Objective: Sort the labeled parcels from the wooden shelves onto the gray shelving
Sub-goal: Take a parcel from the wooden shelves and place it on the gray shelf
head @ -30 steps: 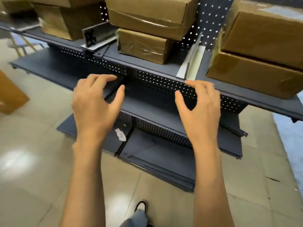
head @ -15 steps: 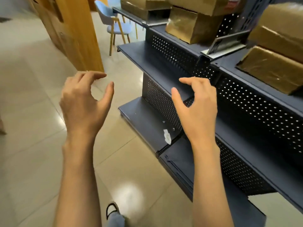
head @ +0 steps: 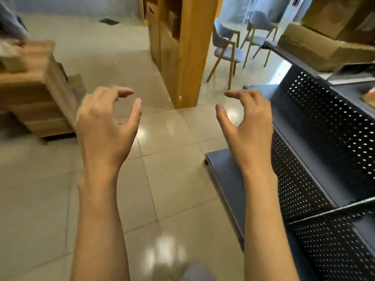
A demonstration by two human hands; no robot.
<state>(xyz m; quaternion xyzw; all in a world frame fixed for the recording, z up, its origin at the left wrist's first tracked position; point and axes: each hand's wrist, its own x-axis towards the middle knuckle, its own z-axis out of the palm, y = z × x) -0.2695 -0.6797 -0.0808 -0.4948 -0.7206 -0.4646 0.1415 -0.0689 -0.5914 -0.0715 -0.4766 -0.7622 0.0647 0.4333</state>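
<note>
Head view: left hand (head: 105, 126) and right hand (head: 248, 126) raised over tile, both spread and empty. Saw taped cardboard parcels (head: 324, 51) on gray shelving (head: 324, 126); wooden shelves (head: 182, 47) ahead. Judged stiff, light (tape likely slick); best gripped at opposite side faces.

brown parcels (head: 316, 45) on gray shelving (head: 328, 122), wooden shelves (head: 182, 47) beyond

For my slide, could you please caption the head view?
Both empty hands, left hand and right hand, open beside gray shelving.
</note>
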